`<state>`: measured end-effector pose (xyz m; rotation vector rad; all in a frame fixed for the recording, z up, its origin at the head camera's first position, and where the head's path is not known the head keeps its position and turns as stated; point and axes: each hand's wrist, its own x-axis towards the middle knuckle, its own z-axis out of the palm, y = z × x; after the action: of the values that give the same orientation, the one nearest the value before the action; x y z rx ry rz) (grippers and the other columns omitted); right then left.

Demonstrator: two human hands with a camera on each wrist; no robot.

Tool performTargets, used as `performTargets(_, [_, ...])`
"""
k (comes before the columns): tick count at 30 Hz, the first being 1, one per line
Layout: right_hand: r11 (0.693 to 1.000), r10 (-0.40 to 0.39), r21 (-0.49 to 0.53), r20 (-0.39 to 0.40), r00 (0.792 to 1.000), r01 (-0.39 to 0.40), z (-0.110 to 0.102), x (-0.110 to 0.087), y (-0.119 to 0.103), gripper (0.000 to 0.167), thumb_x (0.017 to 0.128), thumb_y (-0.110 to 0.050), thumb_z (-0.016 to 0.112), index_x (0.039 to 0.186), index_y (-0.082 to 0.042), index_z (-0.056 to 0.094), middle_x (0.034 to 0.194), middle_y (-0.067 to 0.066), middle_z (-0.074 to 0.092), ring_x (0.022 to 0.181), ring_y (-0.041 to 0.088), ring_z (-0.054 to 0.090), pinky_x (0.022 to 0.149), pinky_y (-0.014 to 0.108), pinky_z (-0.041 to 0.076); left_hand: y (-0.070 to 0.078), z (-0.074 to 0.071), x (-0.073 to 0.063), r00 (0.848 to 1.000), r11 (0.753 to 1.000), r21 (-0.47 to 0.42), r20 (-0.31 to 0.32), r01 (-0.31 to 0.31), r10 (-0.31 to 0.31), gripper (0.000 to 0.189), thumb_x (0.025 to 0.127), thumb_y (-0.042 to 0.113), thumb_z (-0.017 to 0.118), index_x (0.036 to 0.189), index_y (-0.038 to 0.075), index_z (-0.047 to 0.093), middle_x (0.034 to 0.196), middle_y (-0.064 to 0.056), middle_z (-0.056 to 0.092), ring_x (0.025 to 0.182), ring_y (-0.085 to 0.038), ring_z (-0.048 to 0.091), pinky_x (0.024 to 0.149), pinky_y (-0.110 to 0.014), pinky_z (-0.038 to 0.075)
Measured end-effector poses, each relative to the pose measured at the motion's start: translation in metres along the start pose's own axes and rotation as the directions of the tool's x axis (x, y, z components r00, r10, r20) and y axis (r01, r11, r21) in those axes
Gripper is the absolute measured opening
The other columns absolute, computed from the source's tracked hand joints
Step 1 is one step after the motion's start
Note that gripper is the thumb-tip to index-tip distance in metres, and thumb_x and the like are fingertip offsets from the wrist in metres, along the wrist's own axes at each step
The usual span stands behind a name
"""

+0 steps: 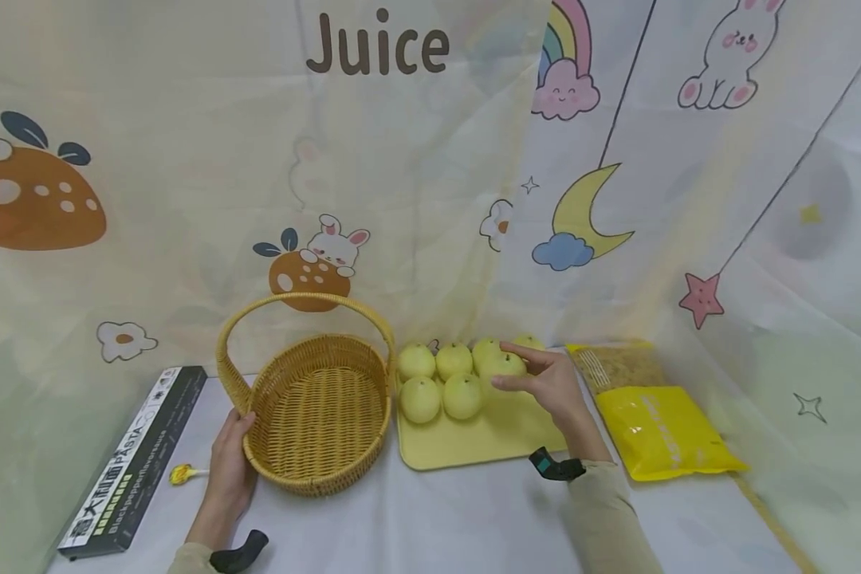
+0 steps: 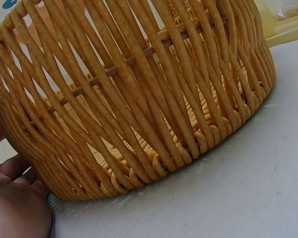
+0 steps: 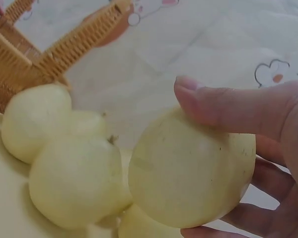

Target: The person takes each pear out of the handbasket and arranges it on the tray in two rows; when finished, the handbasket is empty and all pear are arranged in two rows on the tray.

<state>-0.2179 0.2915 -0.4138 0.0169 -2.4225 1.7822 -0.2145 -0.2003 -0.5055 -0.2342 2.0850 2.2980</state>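
A round wicker basket (image 1: 319, 422) with a tall arched handle stands on the table with nothing in it. At its left side my left hand (image 1: 229, 462) holds it by the rim, beside the handle's base; the left wrist view shows the fingers (image 2: 12, 166) against the weave. My right hand (image 1: 548, 383) grips a pale yellow pear (image 3: 191, 171) between thumb and fingers, over a yellow tray (image 1: 473, 446). Several more pears (image 1: 419, 399) sit close together on that tray, partly hidden behind the held one in the right wrist view.
A black pasta box (image 1: 132, 462) lies at the far left, with a yellow-wrapped lollipop (image 1: 182, 474) beside it. Right of the tray lie a bright yellow packet (image 1: 667, 434) and a clear-fronted packet (image 1: 620, 367). A printed cloth (image 1: 416, 175) hangs behind the table.
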Motion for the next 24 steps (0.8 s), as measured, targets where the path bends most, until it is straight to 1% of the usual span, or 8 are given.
performTargets(2, [0.999, 0.033, -0.015, -0.016, 0.999, -0.033, -0.006, 0.001, 0.004, 0.07, 0.077, -0.032, 0.097, 0.141, -0.019, 0.071, 0.155, 0.004, 0.06, 0.153, 0.034, 0.045, 0.126, 0.064, 0.034, 0.0, 0.0, 0.001, 1.0, 1.0, -0.016, 0.002, 0.003, -0.003, 0.066, 0.113, 0.052, 0.035, 0.172, 0.031, 0.013, 0.176, -0.003, 0.022, 0.159, -0.017, 0.029, 0.118, -0.012, 0.038])
performTargets(6, [0.996, 0.094, -0.003, -0.029, 0.995, -0.094, -0.013, 0.001, 0.008, 0.073, 0.077, -0.035, 0.097, 0.143, -0.019, 0.069, 0.161, 0.005, 0.053, 0.159, 0.034, 0.035, 0.129, 0.064, 0.029, 0.0, 0.001, 0.001, 1.0, 0.999, -0.03, 0.006, 0.009, -0.009, 0.066, 0.114, 0.051, 0.035, 0.172, 0.031, 0.012, 0.177, -0.003, 0.02, 0.159, -0.017, 0.028, 0.118, -0.012, 0.038])
performTargets(9, [0.994, 0.112, 0.016, -0.042, 0.993, -0.111, -0.013, 0.001, 0.012, 0.074, 0.075, -0.032, 0.099, 0.141, -0.016, 0.071, 0.158, 0.007, 0.057, 0.159, 0.034, 0.035, 0.13, 0.062, 0.029, 0.001, 0.001, 0.0, 1.0, 1.0, -0.017, 0.004, 0.004, -0.004, 0.066, 0.113, 0.052, 0.035, 0.172, 0.031, 0.013, 0.175, -0.004, 0.022, 0.156, -0.014, 0.031, 0.111, -0.007, 0.041])
performTargets(11, [0.992, 0.126, 0.013, -0.048, 0.991, -0.126, -0.012, 0.002, 0.014, 0.075, 0.073, -0.033, 0.1, 0.14, -0.015, 0.071, 0.156, 0.008, 0.059, 0.157, 0.035, 0.037, 0.129, 0.063, 0.029, 0.002, 0.0, 0.0, 1.0, 1.0, -0.009, 0.0, -0.001, 0.001, 0.066, 0.113, 0.053, 0.034, 0.172, 0.032, 0.013, 0.175, -0.004, 0.022, 0.154, -0.013, 0.032, 0.109, -0.007, 0.042])
performTargets(19, [0.984, 0.163, -0.055, -0.109, 0.98, -0.17, -0.012, 0.001, 0.02, 0.075, 0.073, -0.038, 0.099, 0.139, -0.013, 0.072, 0.154, 0.012, 0.06, 0.149, 0.038, 0.047, 0.124, 0.057, 0.041, 0.0, 0.0, 0.0, 1.0, 1.0, -0.009, 0.012, -0.014, 0.014, 0.065, 0.114, 0.051, 0.033, 0.172, 0.031, 0.012, 0.174, -0.004, 0.022, 0.154, -0.013, 0.033, 0.109, -0.007, 0.042])
performTargets(24, [0.983, 0.139, -0.102, -0.152, 0.979, -0.155, -0.009, 0.001, 0.026, 0.069, 0.073, -0.038, 0.099, 0.132, -0.011, 0.076, 0.146, 0.012, 0.067, 0.139, 0.033, 0.056, 0.113, 0.05, 0.051, -0.001, 0.0, 0.0, 1.0, 1.0, 0.002, 0.006, -0.016, 0.016, 0.065, 0.114, 0.052, 0.033, 0.172, 0.032, 0.012, 0.175, -0.005, 0.022, 0.154, -0.014, 0.033, 0.108, -0.006, 0.043])
